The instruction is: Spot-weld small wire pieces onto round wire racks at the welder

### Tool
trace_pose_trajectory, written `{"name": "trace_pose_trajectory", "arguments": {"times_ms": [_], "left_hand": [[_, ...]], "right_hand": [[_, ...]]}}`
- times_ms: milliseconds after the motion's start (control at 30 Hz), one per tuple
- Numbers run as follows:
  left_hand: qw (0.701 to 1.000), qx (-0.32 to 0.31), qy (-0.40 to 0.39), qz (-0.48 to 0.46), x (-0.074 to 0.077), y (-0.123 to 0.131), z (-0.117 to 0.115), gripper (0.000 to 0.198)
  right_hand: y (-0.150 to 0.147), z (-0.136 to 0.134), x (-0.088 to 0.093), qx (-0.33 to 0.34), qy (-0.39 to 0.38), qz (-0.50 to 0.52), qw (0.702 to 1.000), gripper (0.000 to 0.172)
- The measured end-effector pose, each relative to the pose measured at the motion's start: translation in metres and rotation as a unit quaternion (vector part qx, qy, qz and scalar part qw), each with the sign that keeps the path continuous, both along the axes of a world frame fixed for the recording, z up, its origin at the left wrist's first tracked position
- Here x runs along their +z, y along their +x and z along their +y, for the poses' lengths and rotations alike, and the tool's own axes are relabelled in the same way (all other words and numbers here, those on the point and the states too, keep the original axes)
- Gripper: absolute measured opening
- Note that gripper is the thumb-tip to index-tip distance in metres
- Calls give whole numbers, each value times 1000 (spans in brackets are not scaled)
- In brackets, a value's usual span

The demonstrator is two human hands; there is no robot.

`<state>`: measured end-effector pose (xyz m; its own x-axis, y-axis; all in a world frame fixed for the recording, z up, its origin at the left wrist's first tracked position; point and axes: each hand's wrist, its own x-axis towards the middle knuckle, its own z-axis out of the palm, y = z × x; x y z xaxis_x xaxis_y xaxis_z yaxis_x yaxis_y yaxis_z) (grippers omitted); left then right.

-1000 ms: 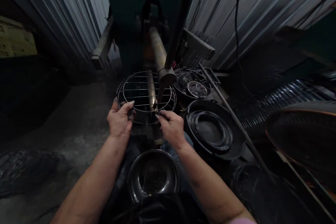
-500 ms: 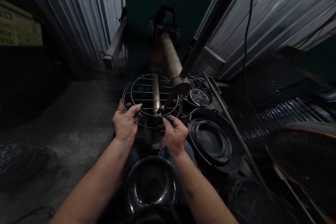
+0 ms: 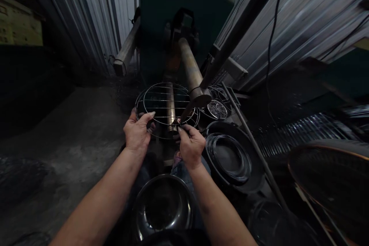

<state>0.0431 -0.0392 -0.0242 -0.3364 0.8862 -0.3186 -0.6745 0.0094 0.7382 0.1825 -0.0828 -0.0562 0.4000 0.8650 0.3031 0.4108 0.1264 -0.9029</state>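
Note:
A round wire rack (image 3: 155, 108) with parallel cross bars and ring-shaped rims lies between the two arms of a machine. My left hand (image 3: 137, 128) is closed on its left rim, thumb on top. At the near right edge, my right hand (image 3: 191, 142) pinches the rim with thumb and forefinger; whether a small piece is also between the fingertips, I cannot tell. Just above those fingertips, the tip of the upper electrode (image 3: 186, 113) comes down at the rack's near edge. Below the rack runs the lower brass-coloured cylinder (image 3: 171, 103).
A shiny metal bowl (image 3: 164, 207) is at my lap. To the right stand a black pan (image 3: 255, 173) with wire rings (image 3: 246, 157) and a bowl of small metal parts (image 3: 217, 110). A thick upper arm (image 3: 191, 63) and a slanting dark bar (image 3: 245, 23) hang above.
The view has shifted slightly. Both hands keep their hold on the rack, which stays nearly in place at the electrode tip.

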Motion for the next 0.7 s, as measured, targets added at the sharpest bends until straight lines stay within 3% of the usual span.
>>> {"name": "trace_pose_trajectory", "arguments": {"times_ms": [267,400,700], "left_hand": [[1000,12,-17,18,6,0,5,53],[1000,13,-22,15,7,1,6,53],[1000,17,-9,24,2,-1,9,47]], "right_hand": [[5,-4,20,57,-72,105,990,25],[11,-11,14,80,-80,70,991,24],[7,-6,-3,68,-45,129,988,24]]}}
